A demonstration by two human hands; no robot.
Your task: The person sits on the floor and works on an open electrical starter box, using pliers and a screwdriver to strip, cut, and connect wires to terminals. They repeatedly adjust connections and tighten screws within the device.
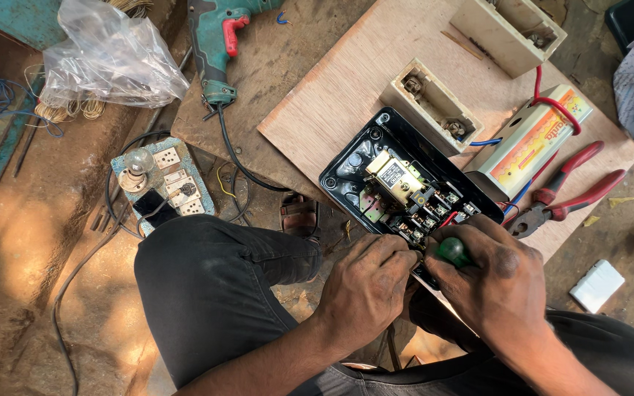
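Note:
A black starter box [346, 170] with a cream coil and several terminals lies open on a plywood board [332, 95]. My right hand [497, 282] is closed around a green-handled screwdriver [451, 251], its tip hidden at the box's near edge. My left hand [365, 286] pinches something small at the same near edge, beside the screwdriver; what it grips is hidden by the fingers. Red and blue wires [509, 209] run from the box's right side.
Red-handled pliers [566, 192] lie right of the box, next to a white and orange box [533, 139]. Two open cream housings [431, 106] sit on the board. A green drill [218, 44], plastic bag [108, 55], switchboard with bulb [159, 183] are left.

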